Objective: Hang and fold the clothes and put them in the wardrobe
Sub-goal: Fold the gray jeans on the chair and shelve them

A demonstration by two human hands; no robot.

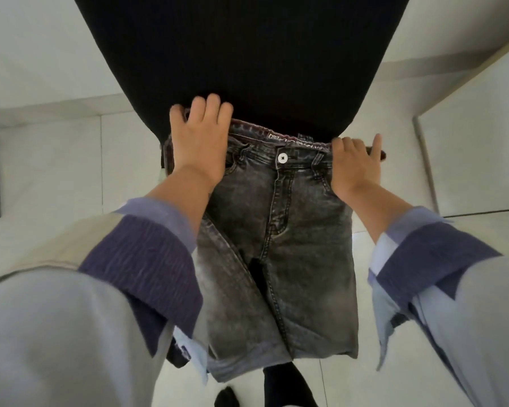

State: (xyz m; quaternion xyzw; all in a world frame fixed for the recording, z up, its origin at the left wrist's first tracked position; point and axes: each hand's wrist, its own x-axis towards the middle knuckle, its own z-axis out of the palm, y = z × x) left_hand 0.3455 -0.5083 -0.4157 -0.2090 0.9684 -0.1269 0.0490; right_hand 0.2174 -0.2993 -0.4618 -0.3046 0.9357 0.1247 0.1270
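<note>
Sleeves (141,277): pale blue shirt cuffs turned back over purple ribbed knit, nearest the lens, pushed up the forearms, probably to keep cloth clear of the work.

Jeans (279,248): grey acid-washed denim, front side facing the camera, white button (282,157) fastened. Held up by the waistband, one grip at each end, so the legs drop straight below the fingers; lower edge ends short above the floor, apparently already doubled up. Judged as straightening before a further fold.

Left hand (199,148): on the left corner of the waistband. Fingers (212,105) spread and laid over the top edge, thumb out to the side; how the cloth is gripped underneath cannot be told.

Right hand (354,167): at the right corner of the waistband. Fingers (347,143) curled together over the edge, pinching the denim, one finger raised apart from the rest.

Black surface (247,54): broad, dark, ribbed, directly beyond the fingers; bench covering or garment, cannot tell. Waistband meets its near edge.

Floor (56,165): pale tiles, either side of and below the fingers.

Wardrobe: not in view.
</note>
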